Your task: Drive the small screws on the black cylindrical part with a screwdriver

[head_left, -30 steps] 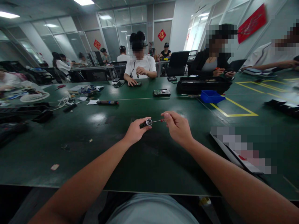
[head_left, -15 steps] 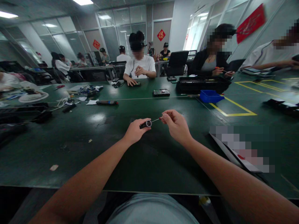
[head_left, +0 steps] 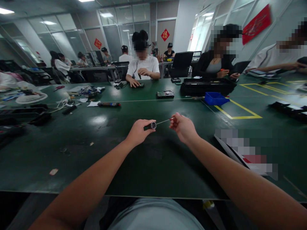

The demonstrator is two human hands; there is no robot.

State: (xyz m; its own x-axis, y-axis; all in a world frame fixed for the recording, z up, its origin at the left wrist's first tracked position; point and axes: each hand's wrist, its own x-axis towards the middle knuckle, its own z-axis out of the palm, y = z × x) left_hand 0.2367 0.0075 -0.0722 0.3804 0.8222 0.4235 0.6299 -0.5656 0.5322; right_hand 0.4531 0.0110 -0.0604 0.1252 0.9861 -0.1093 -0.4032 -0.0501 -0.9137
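Note:
Just above the green table, my left hand (head_left: pixel 140 131) is closed on a small dark cylindrical part (head_left: pixel 153 125) with a pale round rim, its open end facing me. My right hand (head_left: pixel 183 127) pinches the red handle of a thin screwdriver (head_left: pixel 164 121). The metal shaft points left, and its tip is at the rim of the cylindrical part. Whether the tip touches the rim or reaches inside cannot be made out.
Beyond my hands lie a circuit-board device (head_left: pixel 165 94), a blue tray (head_left: pixel 216 99), a long black housing (head_left: pixel 208 86) and a dark cylindrical tool (head_left: pixel 109 104). Cables and parts clutter the left. A person (head_left: pixel 143 65) works across the green table (head_left: pixel 144 172).
My right hand has moved slightly right with the screwdriver, and its fingers have turned. The cylindrical part in my left hand has shifted slightly and its open end faces me more.

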